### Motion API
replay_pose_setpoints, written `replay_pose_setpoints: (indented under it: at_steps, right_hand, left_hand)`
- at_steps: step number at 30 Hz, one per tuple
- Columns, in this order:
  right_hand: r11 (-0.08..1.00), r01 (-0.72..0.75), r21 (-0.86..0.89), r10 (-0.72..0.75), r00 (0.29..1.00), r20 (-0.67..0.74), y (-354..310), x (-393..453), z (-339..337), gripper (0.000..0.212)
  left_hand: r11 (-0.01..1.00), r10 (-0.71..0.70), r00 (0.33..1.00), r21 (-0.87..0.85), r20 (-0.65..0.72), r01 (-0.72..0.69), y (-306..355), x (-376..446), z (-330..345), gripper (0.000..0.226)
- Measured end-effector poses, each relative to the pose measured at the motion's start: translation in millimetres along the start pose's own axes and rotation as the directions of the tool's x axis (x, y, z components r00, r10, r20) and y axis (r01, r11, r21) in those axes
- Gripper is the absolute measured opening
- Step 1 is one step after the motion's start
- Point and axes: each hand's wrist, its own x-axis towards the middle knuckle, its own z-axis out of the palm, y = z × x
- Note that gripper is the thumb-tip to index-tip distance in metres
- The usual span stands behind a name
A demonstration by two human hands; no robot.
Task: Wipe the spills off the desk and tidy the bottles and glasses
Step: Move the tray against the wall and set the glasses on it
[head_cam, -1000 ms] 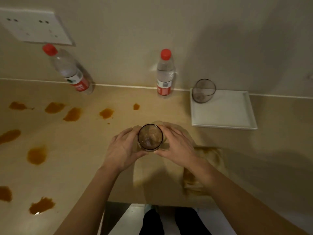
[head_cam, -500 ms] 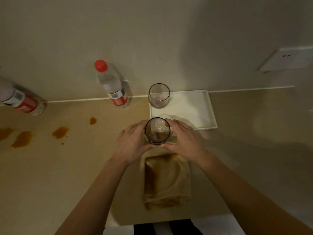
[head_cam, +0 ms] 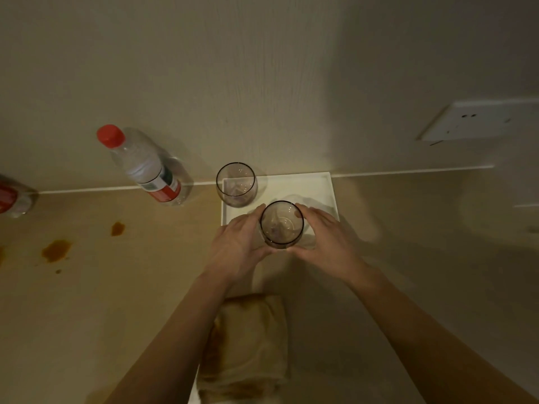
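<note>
I hold a clear, dark-rimmed glass (head_cam: 281, 225) between both hands, over the front edge of the white tray (head_cam: 320, 189). My left hand (head_cam: 237, 247) cups its left side and my right hand (head_cam: 325, 243) its right side. A second empty glass (head_cam: 236, 184) stands upright at the tray's back left corner. A water bottle with a red cap (head_cam: 143, 166) stands by the wall, left of the tray. Another red-labelled bottle (head_cam: 14, 196) is cut off at the left edge. Brown spills (head_cam: 56, 250) mark the desk at the left. A stained folded cloth (head_cam: 250, 345) lies near the front edge.
The wall runs right behind the tray and bottles. A white socket plate (head_cam: 472, 121) sits on the wall at the right. The desk's front edge passes under the cloth, below my forearms.
Both hands have carried the glass right and away from me, from above the cloth to the tray's front edge. The view has swung right, so most spills have left the frame.
</note>
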Motion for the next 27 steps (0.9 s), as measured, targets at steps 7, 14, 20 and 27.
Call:
replay_pose_setpoints:
  at_steps: [7, 14, 20, 27]
  right_hand:
    - [1.0, 0.02, 0.002, -0.02, 1.0, -0.019, 16.2, 11.1, -5.6, 0.092]
    - [0.997, -0.002, 0.082, 0.005, 0.999, -0.035, 22.8, 19.7, 0.8, 0.092]
    - [0.999, 0.009, 0.048, -0.004, 0.994, -0.106, 23.8, 29.3, 10.6, 0.091]
    - [0.999, -0.048, -0.008, 0.046, 0.983, -0.175, 15.6, 43.1, 20.1, 0.09]
  left_hand:
    - [1.0, -0.013, 1.0, -0.013, 0.013, 0.013, 8.3, 17.2, 10.3, 0.095]
    - [0.999, -0.018, 0.999, -0.042, -0.035, 0.016, 2.8, 21.0, 15.4, 0.09]
    - [0.998, -0.043, 0.995, -0.043, -0.087, 0.039, -7.2, 14.6, 13.1, 0.083]
    - [0.996, -0.041, 0.998, 0.081, -0.054, 0.045, -28.1, 0.5, 8.6, 0.07]
